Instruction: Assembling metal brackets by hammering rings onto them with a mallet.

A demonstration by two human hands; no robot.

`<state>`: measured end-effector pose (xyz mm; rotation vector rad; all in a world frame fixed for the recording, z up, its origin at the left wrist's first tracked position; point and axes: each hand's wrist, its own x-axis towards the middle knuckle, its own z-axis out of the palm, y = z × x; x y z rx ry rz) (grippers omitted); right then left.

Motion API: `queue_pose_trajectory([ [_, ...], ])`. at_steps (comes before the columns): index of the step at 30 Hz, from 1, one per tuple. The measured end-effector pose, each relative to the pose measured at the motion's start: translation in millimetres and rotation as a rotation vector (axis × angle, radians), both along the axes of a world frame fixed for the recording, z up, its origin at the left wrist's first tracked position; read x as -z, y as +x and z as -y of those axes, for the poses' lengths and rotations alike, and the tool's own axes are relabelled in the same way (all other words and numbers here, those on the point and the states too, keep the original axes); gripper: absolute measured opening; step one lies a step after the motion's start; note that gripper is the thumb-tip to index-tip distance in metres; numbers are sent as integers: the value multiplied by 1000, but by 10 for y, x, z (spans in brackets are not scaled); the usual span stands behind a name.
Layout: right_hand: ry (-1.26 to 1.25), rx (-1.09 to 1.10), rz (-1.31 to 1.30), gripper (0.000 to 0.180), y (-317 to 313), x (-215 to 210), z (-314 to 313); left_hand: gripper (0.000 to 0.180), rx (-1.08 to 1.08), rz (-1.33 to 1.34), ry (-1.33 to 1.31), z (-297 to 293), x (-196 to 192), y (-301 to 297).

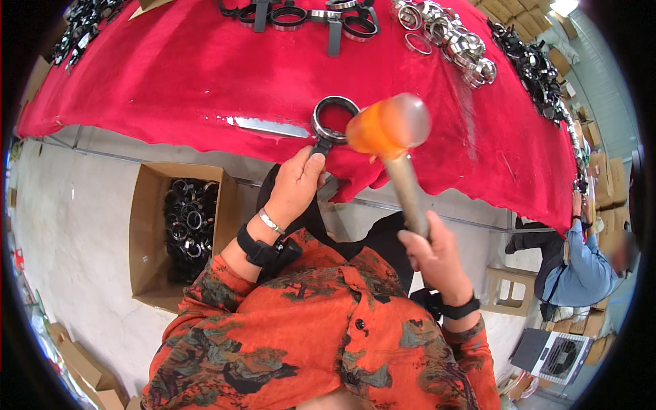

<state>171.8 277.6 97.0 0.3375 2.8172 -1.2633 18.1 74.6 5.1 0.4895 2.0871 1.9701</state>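
Note:
My left hand [298,179] is closed round the short black handle of a ring-shaped part [317,121], a black ring with a silver metal band. The ring rests at the near edge of the red-covered table [184,89]. In my right hand [437,256] is the handle of a mallet [383,130] with an orange head and a pale, blurred face. The mallet head is raised just right of the ring; whether they touch cannot be told. Left of the ring, a flat silver strip [270,128] lies along the table edge.
More black handled rings [288,18] lie at the far side. Loose silver rings [451,37] and black parts [533,68] are heaped to the right. A cardboard box [149,239] of ringed parts stands at my left. A person in blue [581,266] works at the right.

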Motion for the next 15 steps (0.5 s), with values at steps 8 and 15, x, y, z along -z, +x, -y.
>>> queue_pose_trajectory([
  [8,57,-23,-147,26,-223,-334,261,35,25,-28,17,29,26,9],
  [15,2,-148,-85,33,-557,-548,400,37,-17,-47,4,46,35,0],
])
